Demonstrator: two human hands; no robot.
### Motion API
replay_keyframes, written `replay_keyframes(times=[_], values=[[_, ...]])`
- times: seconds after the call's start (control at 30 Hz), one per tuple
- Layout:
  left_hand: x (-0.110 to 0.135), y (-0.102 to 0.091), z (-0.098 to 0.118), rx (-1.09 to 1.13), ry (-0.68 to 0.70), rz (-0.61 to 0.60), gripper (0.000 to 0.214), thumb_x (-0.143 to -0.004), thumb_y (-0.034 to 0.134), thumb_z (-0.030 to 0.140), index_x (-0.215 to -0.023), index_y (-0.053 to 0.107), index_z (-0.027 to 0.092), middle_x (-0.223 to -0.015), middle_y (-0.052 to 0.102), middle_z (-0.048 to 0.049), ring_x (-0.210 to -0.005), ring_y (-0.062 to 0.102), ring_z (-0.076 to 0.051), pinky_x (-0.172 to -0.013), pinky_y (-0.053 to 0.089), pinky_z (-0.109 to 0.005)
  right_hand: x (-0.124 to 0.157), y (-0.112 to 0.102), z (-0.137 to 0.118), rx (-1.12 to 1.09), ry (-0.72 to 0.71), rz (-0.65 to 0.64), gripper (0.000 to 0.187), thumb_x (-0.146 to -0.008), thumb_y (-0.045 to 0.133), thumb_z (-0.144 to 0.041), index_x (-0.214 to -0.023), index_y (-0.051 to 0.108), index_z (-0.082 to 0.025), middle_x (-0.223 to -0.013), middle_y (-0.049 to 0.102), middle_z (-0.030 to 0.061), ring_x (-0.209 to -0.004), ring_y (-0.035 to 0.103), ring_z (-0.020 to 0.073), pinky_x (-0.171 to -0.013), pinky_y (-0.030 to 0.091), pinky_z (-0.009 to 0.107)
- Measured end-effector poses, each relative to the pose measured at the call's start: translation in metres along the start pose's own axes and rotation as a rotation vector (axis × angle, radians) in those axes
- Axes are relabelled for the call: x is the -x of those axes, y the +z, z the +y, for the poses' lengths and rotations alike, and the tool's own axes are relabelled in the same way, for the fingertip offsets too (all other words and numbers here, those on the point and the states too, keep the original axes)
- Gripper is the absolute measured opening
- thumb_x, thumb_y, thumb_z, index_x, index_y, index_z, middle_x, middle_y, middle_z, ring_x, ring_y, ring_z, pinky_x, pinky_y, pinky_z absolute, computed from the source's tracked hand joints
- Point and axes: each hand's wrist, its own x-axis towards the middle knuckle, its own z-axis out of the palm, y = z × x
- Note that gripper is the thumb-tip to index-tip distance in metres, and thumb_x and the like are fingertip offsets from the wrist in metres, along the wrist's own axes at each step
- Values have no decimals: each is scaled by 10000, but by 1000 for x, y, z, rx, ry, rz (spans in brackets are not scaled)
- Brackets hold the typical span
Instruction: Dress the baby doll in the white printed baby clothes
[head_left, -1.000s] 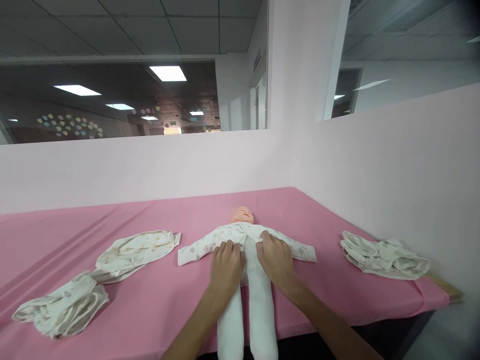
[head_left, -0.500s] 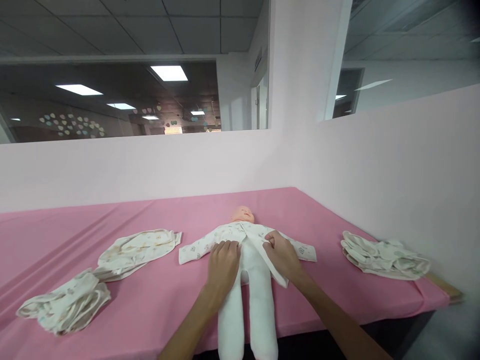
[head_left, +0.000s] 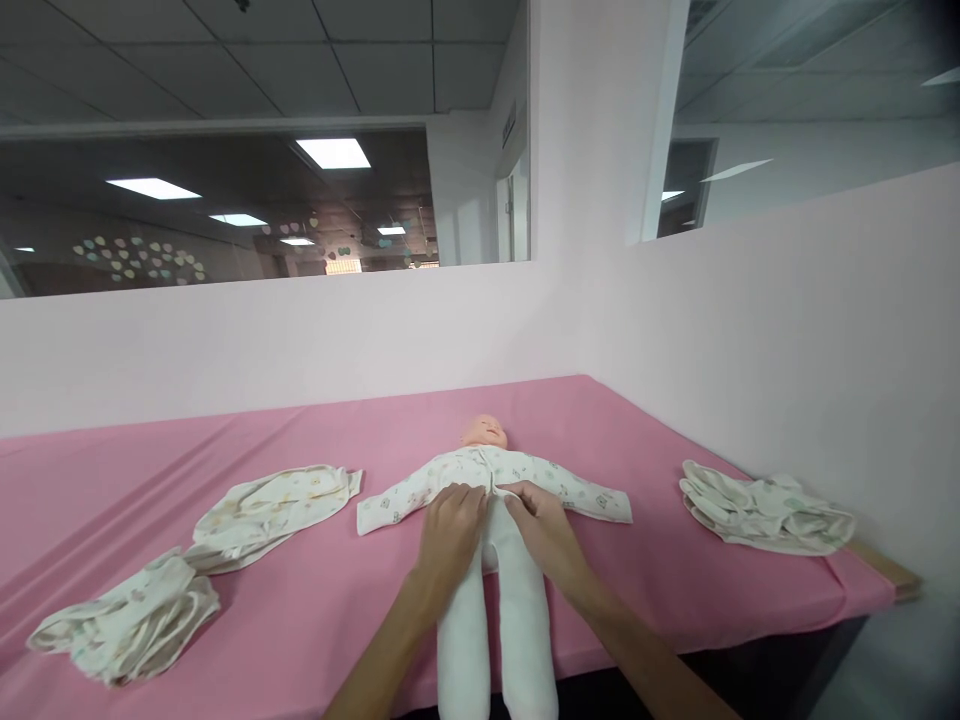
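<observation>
A baby doll (head_left: pixel 486 431) lies on its back on the pink-covered table, head away from me and white cloth legs toward me. It wears a white printed baby shirt (head_left: pixel 585 492) with long sleeves spread out to both sides. My left hand (head_left: pixel 454 525) is closed on the shirt's left front edge at the doll's chest. Close beside it, my right hand (head_left: pixel 541 528) pinches the right front edge near the middle. The two front edges nearly meet between my hands. My fingertips partly hide the cloth they grip.
Two crumpled printed baby garments lie at the left, a farther one (head_left: pixel 274 510) and a nearer one (head_left: pixel 139 615). A folded white garment (head_left: pixel 765 510) rests at the right near the wooden table edge (head_left: pixel 885 570). White walls (head_left: pixel 300 345) with windows rise behind and at the right.
My right hand has moved left to the middle of the doll's chest, bringing the shirt's right front edge inward. My left hand stays almost in place.
</observation>
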Motion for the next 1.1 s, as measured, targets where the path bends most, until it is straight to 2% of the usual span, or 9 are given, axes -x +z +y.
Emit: replay_keyframes(times=[0.17, 0.33, 0.47, 0.67, 0.77, 0.97, 1.1], values=[[1, 2, 3, -31, 31, 16, 312, -955, 369, 139, -751, 603, 172, -710, 614, -38, -667, 529, -179, -641, 370, -317, 2, 7, 0, -51, 22, 113, 259, -876, 456, -319, -906, 680, -194, -807, 650, 18, -760, 568, 181, -706, 476, 294], [2, 3, 5, -15, 27, 38, 294, -928, 407, 99, -704, 583, 172, -687, 603, -29, -642, 515, -169, -617, 348, -307, 6, 11, 1, -26, -24, 80, 272, -890, 451, -301, -974, 689, -198, -936, 698, 37, -849, 618, 193, -775, 490, 314], [3, 5, 5, 11, -6, 49, 254, -891, 435, 68, -709, 581, 170, -689, 604, -32, -645, 517, -171, -609, 347, -305, 12, 15, 5, 82, -98, 67, 290, -895, 440, -248, -1051, 679, -191, -1028, 703, 53, -931, 634, 197, -853, 492, 340], [5, 9, 5, 117, -64, 19, 246, -834, 418, 21, -715, 565, 178, -707, 605, -31, -670, 514, -172, -638, 361, -304, 19, 23, 16, 276, -291, 79, 341, -913, 393, -187, -1103, 676, -201, -1180, 665, 74, -1127, 580, 219, -1006, 440, 417], [4, 3, 5, 271, -105, -36, 231, -825, 397, 39, -754, 570, 175, -755, 614, -38, -712, 513, -176, -664, 380, -304, 21, 24, 18, 327, -305, 75, 360, -933, 372, -194, -1141, 666, -205, -1210, 657, 74, -1141, 577, 222, -1010, 446, 435], [-3, -21, 0, 717, -267, -209, 204, -821, 393, 151, -720, 566, 189, -752, 600, -9, -739, 514, -159, -698, 419, -286, 23, 24, 21, 387, -313, 9, 432, -916, 356, -175, -1268, 606, -199, -1320, 593, 85, -1248, 516, 228, -1057, 416, 453], [-5, -25, -4, 924, -350, -272, 278, -895, 351, 287, -726, 546, 184, -754, 581, -1, -724, 515, -146, -689, 421, -269, 25, 22, 18, 367, -297, -32, 468, -894, 344, -153, -1290, 585, -214, -1372, 551, 65, -1290, 474, 214, -1082, 389, 445]])
